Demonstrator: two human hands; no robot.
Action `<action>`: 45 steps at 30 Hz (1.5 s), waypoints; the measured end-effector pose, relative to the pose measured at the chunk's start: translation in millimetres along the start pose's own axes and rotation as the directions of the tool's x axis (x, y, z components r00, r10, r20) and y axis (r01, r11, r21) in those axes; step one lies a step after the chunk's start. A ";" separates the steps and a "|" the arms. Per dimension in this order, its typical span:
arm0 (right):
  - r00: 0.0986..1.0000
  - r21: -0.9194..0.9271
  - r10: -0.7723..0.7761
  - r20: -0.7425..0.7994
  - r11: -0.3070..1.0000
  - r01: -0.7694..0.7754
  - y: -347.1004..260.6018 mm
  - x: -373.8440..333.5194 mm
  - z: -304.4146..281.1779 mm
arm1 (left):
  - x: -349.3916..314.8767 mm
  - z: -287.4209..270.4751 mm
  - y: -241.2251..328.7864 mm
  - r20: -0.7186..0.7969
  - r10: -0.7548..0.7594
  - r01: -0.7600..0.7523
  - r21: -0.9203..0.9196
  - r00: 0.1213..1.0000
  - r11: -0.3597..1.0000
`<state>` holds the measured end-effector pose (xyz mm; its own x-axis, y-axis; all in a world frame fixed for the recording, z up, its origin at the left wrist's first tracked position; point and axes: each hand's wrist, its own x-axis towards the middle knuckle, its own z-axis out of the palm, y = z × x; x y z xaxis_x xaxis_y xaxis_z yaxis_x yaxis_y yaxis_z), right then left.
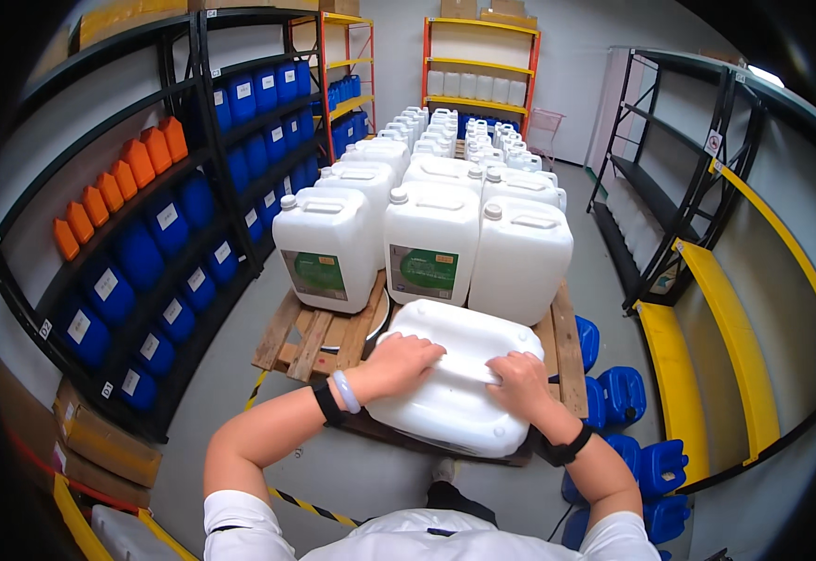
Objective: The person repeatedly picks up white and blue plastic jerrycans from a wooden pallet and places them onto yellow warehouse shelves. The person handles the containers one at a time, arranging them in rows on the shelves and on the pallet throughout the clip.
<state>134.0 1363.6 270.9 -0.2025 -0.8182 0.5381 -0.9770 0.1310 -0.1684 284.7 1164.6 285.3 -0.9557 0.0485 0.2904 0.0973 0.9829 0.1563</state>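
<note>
Close in front of me, a white plastic jerrycan (455, 411) rests at the near end of the wooden pallet (572, 360). A broad face with a shallow hollow across it is turned up toward me, and no cap shows on it. From the left, my left hand (406, 365) is closed with its fingers curled at the hollow's edge. My right hand (522, 381) grips the other side of the hollow, its fingers bent inward. Just beyond stand upright white jerrycans: a left one (329, 234) and a middle one (431, 234) with green labels, and a right one (520, 252) showing no label.
More white jerrycans (436, 131) run in rows toward the back. Along the left, a black rack (193, 215) bears blue drums and orange containers (128, 168). Blue jerrycans (621, 395) crowd the floor at right, beside yellow-edged shelving (726, 346). Cardboard boxes (104, 435) lie lower left.
</note>
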 end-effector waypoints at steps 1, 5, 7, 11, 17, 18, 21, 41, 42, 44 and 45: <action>1.000 0.010 -0.008 0.013 1.000 0.008 8.0 13.3 11.2 | 5.8 0.0 -13.0 0.020 -0.038 0.038 0.002 0.999 0.999; 0.997 0.087 -0.062 0.047 0.994 0.058 53.9 76.2 52.3 | 39.3 -6.1 -61.0 0.050 -0.171 0.169 0.042 0.984 0.985; 0.995 0.111 -0.079 0.068 0.991 0.071 69.5 102.8 71.6 | 50.8 0.2 -86.1 0.050 -0.235 0.232 0.052 0.971 0.971; 0.992 0.185 -0.125 0.025 0.976 0.118 104.7 145.4 116.6 | 69.4 16.5 -129.5 -0.063 -0.320 0.321 0.001 0.945 0.947; 0.993 0.272 -0.095 0.072 0.960 0.072 132.4 181.6 142.4 | 91.6 38.5 -155.0 -0.213 -0.401 0.414 0.021 0.891 0.910; 0.992 0.281 -0.092 0.088 0.958 0.063 137.9 186.6 144.5 | 95.7 41.2 -157.9 -0.237 -0.395 0.407 0.006 0.888 0.913; 0.988 0.309 -0.087 0.126 0.950 0.045 149.5 196.2 149.6 | 105.1 43.5 -166.1 -0.271 -0.386 0.396 -0.018 0.882 0.918; 0.979 0.313 -0.054 0.197 0.950 -0.011 151.3 232.7 163.4 | 108.3 39.8 -205.4 -0.300 -0.386 0.378 -0.089 0.872 0.922; 0.980 0.312 -0.052 0.194 0.950 -0.011 150.8 232.9 163.0 | 108.2 38.8 -205.0 -0.298 -0.389 0.380 -0.088 0.872 0.921; 0.981 0.307 -0.046 0.189 0.951 -0.014 149.4 232.2 162.3 | 107.5 38.2 -204.8 -0.293 -0.392 0.384 -0.086 0.872 0.919; 0.982 0.307 -0.044 0.185 0.952 -0.015 148.3 232.6 162.9 | 106.5 38.6 -206.0 -0.295 -0.392 0.383 -0.091 0.871 0.919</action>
<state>-47.1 1101.5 236.6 -0.1432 -0.9127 0.3827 -0.9061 -0.0347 -0.4217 152.2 974.2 247.6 -0.7888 -0.3955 0.4705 -0.2509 0.9060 0.3409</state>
